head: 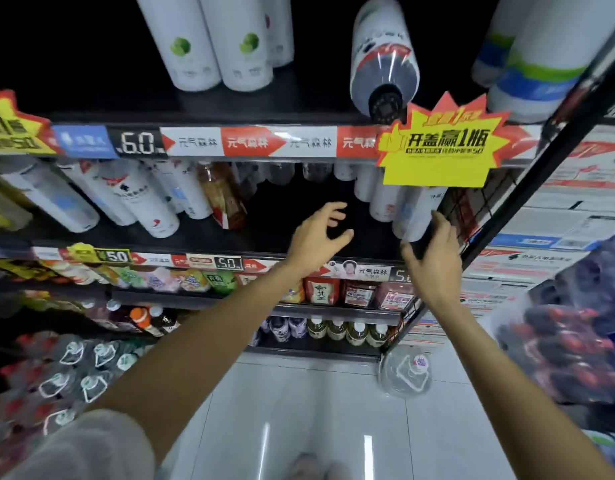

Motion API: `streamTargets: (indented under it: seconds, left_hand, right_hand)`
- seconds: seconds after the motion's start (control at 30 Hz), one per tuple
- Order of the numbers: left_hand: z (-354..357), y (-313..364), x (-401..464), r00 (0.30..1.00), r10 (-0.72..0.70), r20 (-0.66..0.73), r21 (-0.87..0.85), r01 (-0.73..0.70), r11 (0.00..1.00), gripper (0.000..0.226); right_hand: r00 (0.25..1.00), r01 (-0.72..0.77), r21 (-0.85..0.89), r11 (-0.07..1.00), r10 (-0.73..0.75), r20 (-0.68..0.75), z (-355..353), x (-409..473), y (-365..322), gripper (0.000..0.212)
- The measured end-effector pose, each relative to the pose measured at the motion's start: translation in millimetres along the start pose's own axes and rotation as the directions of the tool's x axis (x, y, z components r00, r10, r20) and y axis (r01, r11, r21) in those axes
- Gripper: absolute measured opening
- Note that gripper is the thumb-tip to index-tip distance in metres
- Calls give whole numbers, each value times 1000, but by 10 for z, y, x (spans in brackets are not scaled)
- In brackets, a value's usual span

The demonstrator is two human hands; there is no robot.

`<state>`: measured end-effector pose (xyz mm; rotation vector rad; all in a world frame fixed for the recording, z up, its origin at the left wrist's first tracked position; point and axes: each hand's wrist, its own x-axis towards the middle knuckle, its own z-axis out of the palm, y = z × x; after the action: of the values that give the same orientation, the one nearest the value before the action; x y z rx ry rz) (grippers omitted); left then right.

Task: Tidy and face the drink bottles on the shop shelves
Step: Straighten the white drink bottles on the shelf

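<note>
Left hand: your left hand (318,233) hangs in the dark gap of the middle shelf (209,237), fingers spread and loosely bent, holding nothing.
Right hand: your right hand (434,252) wraps the base of the white bottle (415,213) at the shelf's right end.
Done: the left rows on this shelf look lined up — labels outward.
Left: the gap needs bottles pulled forward, and the toppled bottle (384,60) above still lies on its side.

Both arms reach into a dark shelf (264,233) gap. The left hand (316,237) hangs spread, holding nothing; the right hand (434,258) touches a white bottle (415,216).
</note>
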<state>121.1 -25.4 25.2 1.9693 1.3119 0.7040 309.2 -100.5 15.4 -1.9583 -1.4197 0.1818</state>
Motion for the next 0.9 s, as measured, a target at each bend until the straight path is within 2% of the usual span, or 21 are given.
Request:
streamTargets:
  seconds: [0.07, 0.13, 0.27, 0.43, 0.53, 0.67, 0.73, 0.8, 0.9]
  left_hand:
    - [247, -29, 293, 997, 2, 80, 45, -6, 999, 62]
    - [459, -78, 563, 996, 20, 86, 50, -24, 998, 71]
    - [765, -145, 973, 994, 44, -98, -95, -53, 994, 82]
    - [1013, -120, 1310, 983, 118, -139, -289, -154, 945, 67]
    - [1146, -221, 1382, 972, 82, -219, -335, -154, 930, 65]
    - [1198, -286, 1371, 943, 100, -316, -194, -168, 966, 79]
    - [1186, -264, 1324, 936, 119, -331, -122, -168, 978, 78]
    - [1127, -321, 1233, 927, 117, -357, -71, -152, 986, 77]
    - [944, -493, 1046, 935, 97, -340, -96, -138, 986, 82]
  right_hand:
    - [1000, -13, -12, 1000, 13, -27, 92, 144, 131, 74]
    - [999, -20, -27, 999, 19, -46, 191, 288, 235, 84]
    - [992, -73, 51, 996, 78, -100, 407, 507, 381, 92]
    - [986, -5, 216, 976, 41, -162, 611, 722, 460, 95]
    - [978, -20, 241, 970, 69, -196, 677, 764, 481, 93]
    - [976, 5, 173, 985, 33, -217, 675, 704, 506, 94]
    - [977, 18, 163, 986, 17, -213, 626, 678, 520, 96]
    - [986, 43, 238, 970, -3, -168, 548, 667, 537, 95]
    - [997, 13, 423, 906, 19, -73, 441, 689, 585, 80]
